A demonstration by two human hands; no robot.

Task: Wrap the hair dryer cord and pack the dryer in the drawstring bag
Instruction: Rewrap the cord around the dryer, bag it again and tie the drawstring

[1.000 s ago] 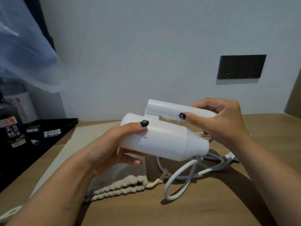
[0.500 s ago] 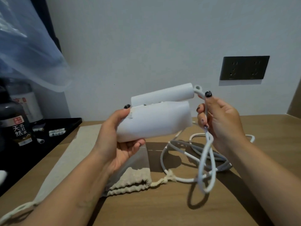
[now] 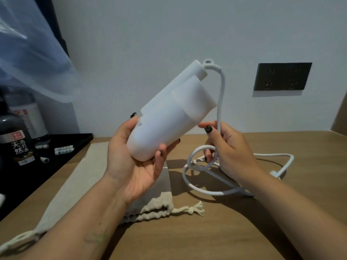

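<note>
My left hand (image 3: 131, 162) grips the barrel of a white hair dryer (image 3: 169, 117) with its handle folded against the body, tilted up to the right above the table. The white cord (image 3: 220, 94) leaves the handle's end at the top and drops to my right hand (image 3: 231, 151), which holds it between thumb and curled fingers. The cord's remaining length lies in loose loops on the wooden table (image 3: 281, 212). A beige drawstring bag (image 3: 78, 186) lies flat under my left arm, its gathered mouth and knotted string toward the table's middle.
A black tray (image 3: 62, 154) at the left carries dark bottles (image 3: 16, 141) and small sachets. A dark wall socket (image 3: 282, 76) sits on the white wall behind. Clear plastic sheeting (image 3: 28, 53) hangs at the upper left.
The dryer has tilted from level to nose-down with the handle end raised. My right hand has slid down the cord from near the handle end, and the cord now hangs longer.
</note>
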